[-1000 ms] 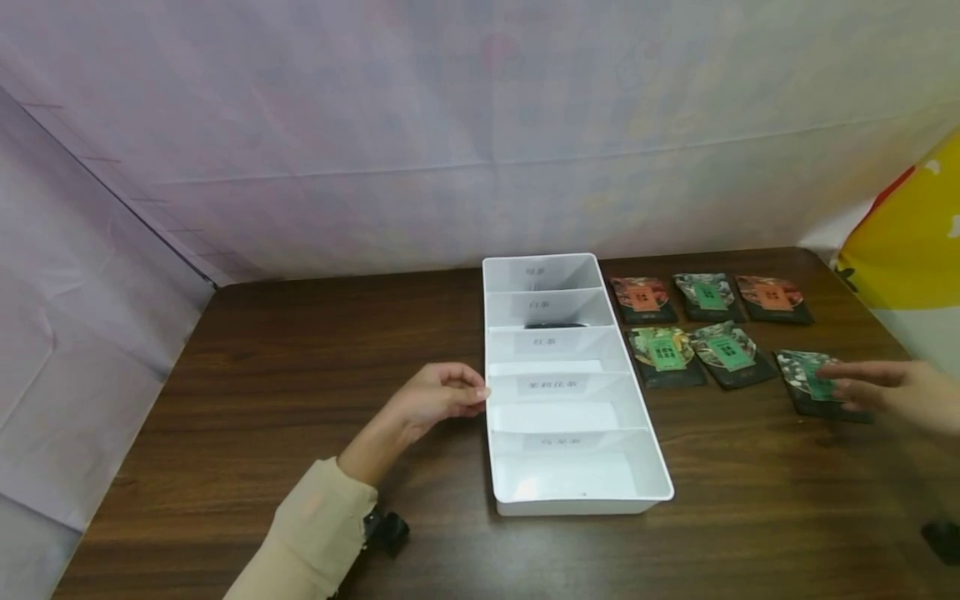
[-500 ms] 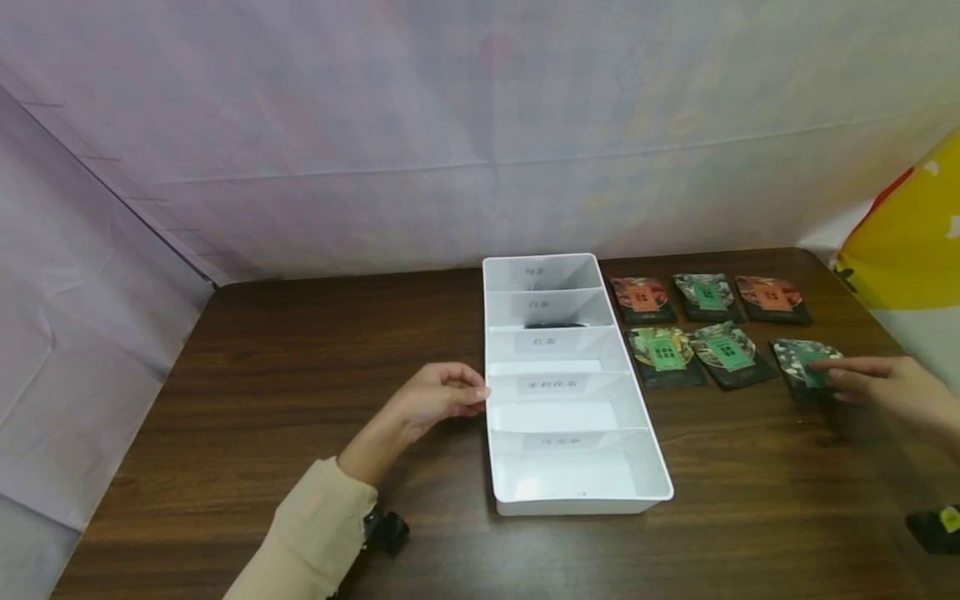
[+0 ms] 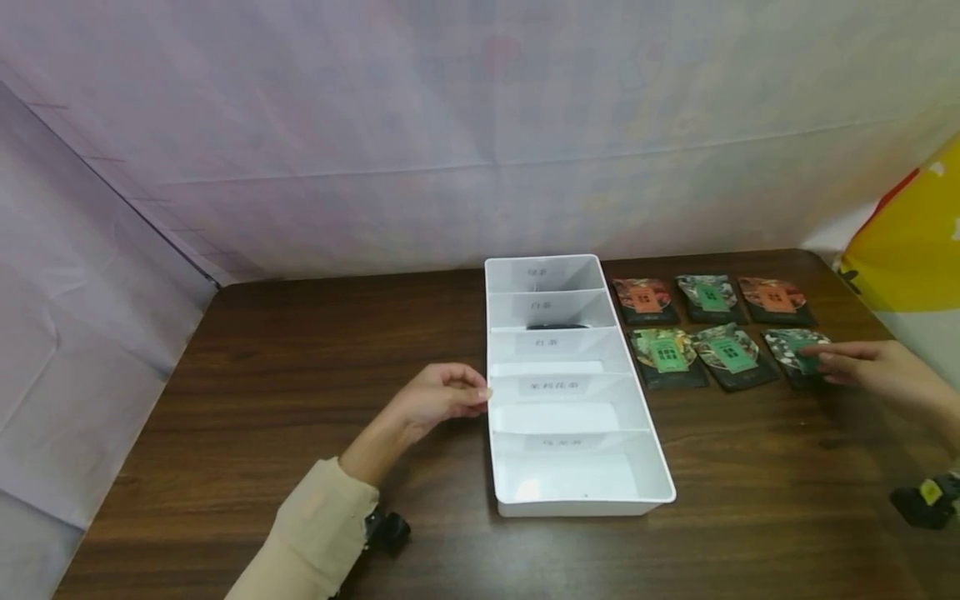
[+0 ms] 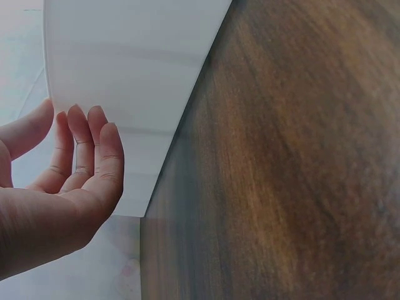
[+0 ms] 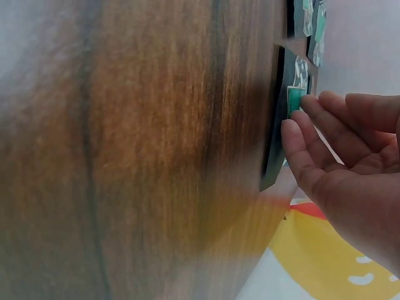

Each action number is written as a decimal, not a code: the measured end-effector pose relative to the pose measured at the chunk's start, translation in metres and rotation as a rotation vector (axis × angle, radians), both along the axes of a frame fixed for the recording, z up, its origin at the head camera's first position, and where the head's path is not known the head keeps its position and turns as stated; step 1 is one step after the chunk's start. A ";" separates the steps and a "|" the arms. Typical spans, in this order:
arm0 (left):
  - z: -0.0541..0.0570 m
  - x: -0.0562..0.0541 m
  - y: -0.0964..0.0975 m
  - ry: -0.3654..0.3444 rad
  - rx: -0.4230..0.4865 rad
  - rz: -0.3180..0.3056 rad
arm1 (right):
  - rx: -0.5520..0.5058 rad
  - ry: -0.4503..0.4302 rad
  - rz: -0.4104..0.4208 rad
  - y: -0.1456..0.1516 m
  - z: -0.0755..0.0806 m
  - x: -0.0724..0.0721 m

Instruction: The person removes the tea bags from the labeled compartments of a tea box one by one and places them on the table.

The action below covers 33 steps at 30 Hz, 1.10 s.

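My left hand (image 3: 444, 392) pinches the left rim of a long white divided box (image 3: 572, 508), thumb at the edge and curved fingers against its outer wall in the left wrist view. At the right, my right hand (image 3: 885, 371) touches the green label of a dark tea packet (image 3: 789, 343) with extended fingertips (image 5: 294, 128). This packet lies on the table at the right end of the front row, partly covered by the hand. Beside it lie a green-labelled packet (image 3: 731, 354) and a yellow-green packet (image 3: 666, 357).
Two orange-labelled packets (image 3: 643, 300) and a green-labelled packet (image 3: 707, 297) form the back row. Labels mark the box's compartments, and a dark item (image 3: 558, 326) shows in the second from the back. A pale cloth (image 3: 480, 167) hangs behind the wooden table (image 3: 300, 350).
The packet under my right fingertips has slid left and away from me, closer to the other front packets. My right hand moved with it. The left hand stays at the box rim.
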State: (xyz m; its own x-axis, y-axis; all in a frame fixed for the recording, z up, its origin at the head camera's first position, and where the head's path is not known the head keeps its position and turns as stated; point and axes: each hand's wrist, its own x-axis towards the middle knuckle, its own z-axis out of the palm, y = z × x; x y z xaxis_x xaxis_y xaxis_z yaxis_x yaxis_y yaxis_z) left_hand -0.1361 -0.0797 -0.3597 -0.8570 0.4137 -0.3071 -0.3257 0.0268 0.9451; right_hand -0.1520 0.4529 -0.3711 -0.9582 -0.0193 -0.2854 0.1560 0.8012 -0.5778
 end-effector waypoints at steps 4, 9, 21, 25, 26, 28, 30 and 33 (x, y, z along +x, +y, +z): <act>-0.001 0.000 0.000 -0.001 -0.005 -0.003 | -0.012 0.003 -0.003 0.003 -0.005 -0.004; -0.001 0.000 0.000 0.000 -0.005 -0.003 | -0.037 0.038 -0.035 0.009 -0.014 -0.006; 0.001 0.000 0.000 0.003 0.003 -0.008 | 0.015 0.126 -0.055 -0.008 0.016 -0.006; -0.001 0.000 -0.001 0.022 0.015 -0.015 | 0.015 0.163 -0.052 -0.016 0.025 -0.008; -0.002 0.000 -0.002 0.027 0.021 -0.017 | 0.014 0.167 -0.054 -0.017 0.028 -0.009; -0.007 -0.002 -0.003 0.048 0.046 -0.034 | 0.017 0.164 -0.048 -0.021 0.032 -0.010; -0.008 -0.002 -0.004 0.052 0.049 -0.036 | 0.026 0.164 -0.038 -0.025 0.037 -0.012; -0.007 -0.002 -0.003 0.040 0.032 -0.030 | 0.027 0.160 -0.022 -0.032 0.045 -0.015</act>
State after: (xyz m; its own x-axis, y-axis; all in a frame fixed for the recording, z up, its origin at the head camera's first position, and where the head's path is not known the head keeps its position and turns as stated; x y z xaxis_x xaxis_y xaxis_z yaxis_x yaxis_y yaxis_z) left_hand -0.1385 -0.0829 -0.3667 -0.8553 0.4487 -0.2590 -0.2868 0.0061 0.9580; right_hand -0.1667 0.4206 -0.3258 -0.9916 0.0076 -0.1290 0.0810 0.8145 -0.5745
